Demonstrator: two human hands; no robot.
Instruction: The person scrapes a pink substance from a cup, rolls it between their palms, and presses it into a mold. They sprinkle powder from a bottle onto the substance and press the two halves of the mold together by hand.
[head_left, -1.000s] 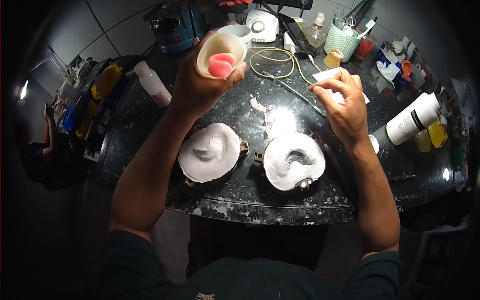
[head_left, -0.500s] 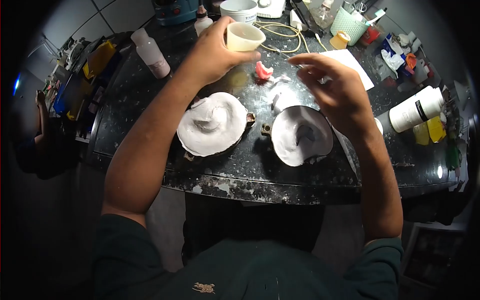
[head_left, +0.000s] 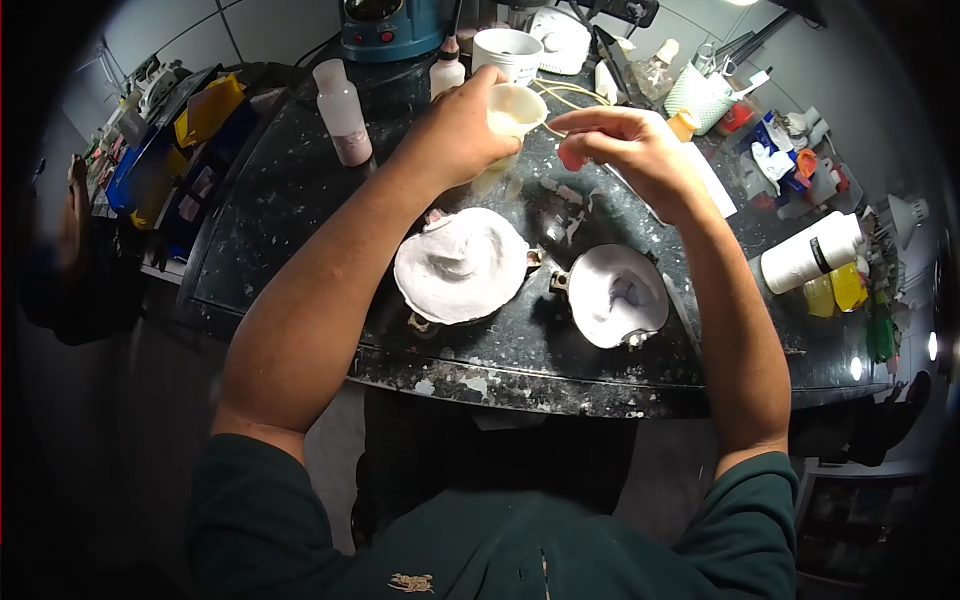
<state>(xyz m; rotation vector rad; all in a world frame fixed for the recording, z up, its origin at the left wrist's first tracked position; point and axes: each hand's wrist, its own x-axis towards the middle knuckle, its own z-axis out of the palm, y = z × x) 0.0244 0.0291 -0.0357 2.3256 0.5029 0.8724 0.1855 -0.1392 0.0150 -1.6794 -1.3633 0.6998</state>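
My left hand [head_left: 455, 135] is closed round a small pale-yellow cup [head_left: 518, 108], raised over the back of the bench. At the right, my right hand [head_left: 635, 150] has its fingers bent round a small pink curved piece [head_left: 572, 155], partly hidden by them; it resembles a denture base. Nearer me are two metal dental flask halves filled with white plaster. The left plaster mass [head_left: 462, 265] has a raised swirl, while the right plaster mass [head_left: 618, 297] has a hollow with a dark shadow.
A bottle with pink contents [head_left: 343, 112] stands at the back left. Behind my left hand are a dropper bottle [head_left: 447, 72] and a white tub [head_left: 507, 52]. A mint basket of tools [head_left: 700, 98] stands back right. A large white bottle [head_left: 812, 252] lies at the right.
The view has shifted, so the bench appears farther right and lower. My right hand has moved left and down onto the pink piece, closing its fingers round it. My left hand still holds the cup.
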